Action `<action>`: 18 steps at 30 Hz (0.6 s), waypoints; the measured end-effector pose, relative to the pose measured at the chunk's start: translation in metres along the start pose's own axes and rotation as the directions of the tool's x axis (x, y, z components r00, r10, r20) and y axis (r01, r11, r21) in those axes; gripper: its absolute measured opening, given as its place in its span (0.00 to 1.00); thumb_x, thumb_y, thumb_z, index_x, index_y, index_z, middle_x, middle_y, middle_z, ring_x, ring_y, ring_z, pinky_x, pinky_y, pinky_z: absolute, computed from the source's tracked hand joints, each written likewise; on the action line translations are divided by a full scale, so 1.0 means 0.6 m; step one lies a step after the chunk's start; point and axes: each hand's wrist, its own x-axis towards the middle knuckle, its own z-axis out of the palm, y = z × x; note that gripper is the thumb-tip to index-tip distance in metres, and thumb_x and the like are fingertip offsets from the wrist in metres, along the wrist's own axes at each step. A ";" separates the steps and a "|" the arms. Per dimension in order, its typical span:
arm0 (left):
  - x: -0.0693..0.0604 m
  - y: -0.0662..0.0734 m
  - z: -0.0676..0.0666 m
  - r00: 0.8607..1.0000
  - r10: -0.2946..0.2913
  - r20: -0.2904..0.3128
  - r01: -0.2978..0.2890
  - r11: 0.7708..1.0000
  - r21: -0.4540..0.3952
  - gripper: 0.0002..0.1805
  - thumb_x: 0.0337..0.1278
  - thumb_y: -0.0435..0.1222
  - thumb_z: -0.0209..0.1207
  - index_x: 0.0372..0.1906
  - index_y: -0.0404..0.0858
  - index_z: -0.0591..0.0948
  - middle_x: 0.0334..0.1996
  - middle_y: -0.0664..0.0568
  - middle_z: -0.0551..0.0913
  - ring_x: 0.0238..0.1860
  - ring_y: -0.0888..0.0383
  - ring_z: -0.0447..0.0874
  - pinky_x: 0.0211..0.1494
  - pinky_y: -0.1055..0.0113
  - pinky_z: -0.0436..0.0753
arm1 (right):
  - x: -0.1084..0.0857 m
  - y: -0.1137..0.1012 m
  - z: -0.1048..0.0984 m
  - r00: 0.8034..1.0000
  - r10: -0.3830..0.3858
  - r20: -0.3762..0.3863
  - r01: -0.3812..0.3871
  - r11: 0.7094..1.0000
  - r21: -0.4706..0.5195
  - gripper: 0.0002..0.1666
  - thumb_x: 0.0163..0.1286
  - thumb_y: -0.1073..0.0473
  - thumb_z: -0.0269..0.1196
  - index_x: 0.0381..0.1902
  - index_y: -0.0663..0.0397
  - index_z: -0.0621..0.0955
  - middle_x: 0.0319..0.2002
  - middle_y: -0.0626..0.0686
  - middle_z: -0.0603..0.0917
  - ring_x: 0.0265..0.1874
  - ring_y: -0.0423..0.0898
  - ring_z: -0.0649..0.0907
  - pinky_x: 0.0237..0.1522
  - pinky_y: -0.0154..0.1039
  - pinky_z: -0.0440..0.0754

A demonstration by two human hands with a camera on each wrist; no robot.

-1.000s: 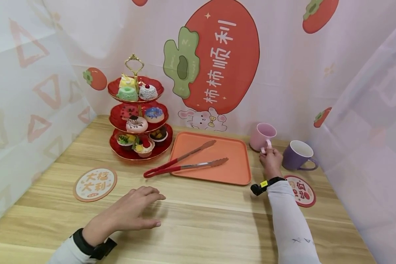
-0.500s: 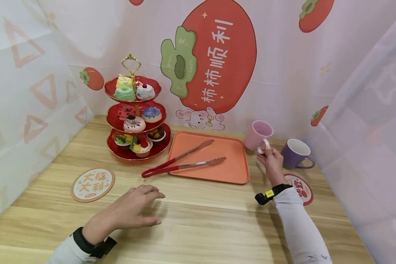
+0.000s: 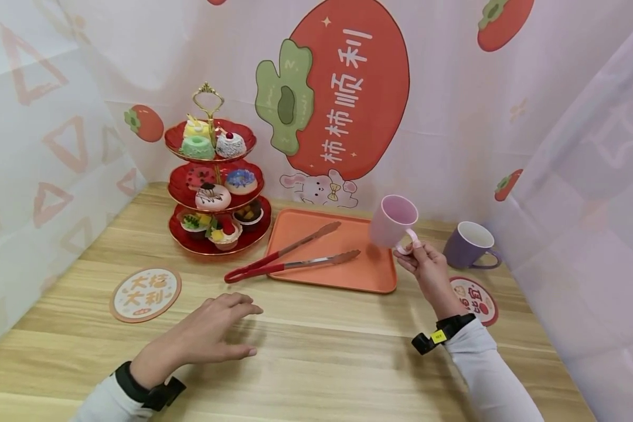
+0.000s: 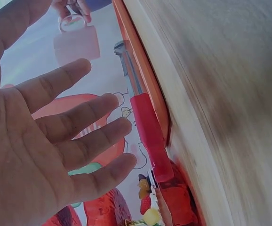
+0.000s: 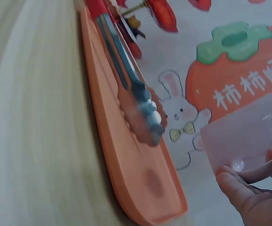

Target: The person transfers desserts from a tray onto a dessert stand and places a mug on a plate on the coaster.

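My right hand pinches the handle of a pink mug, which hangs above the right end of an orange tray. In the right wrist view the mug is off the surface, and a small shadow falls on the tray below. Red-handled tongs lie spread across the tray, their handle end over its left front edge. My left hand is held over the table with its fingers spread, nothing in it; the left wrist view shows the bare palm.
A three-tier red stand with several cakes and donuts rises at the back left. A purple mug stands at the right. One round coaster lies at the left, another at the right, partly behind the right wrist.
The right hand has lifted the pink mug from its place at the back right and carried it leftward over the tray. The left hand has stayed nearly still.
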 end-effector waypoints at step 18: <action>0.025 0.007 0.004 1.000 -0.024 -0.004 0.022 0.961 -0.277 0.27 0.52 0.50 0.64 0.53 0.39 0.76 0.50 0.52 0.76 0.52 0.52 0.73 0.50 0.51 0.73 | -0.061 0.011 0.041 0.959 0.076 0.271 -0.072 0.997 -0.025 0.18 0.73 0.57 0.51 0.39 0.73 0.72 0.38 0.62 0.82 0.43 0.54 0.82 0.46 0.45 0.76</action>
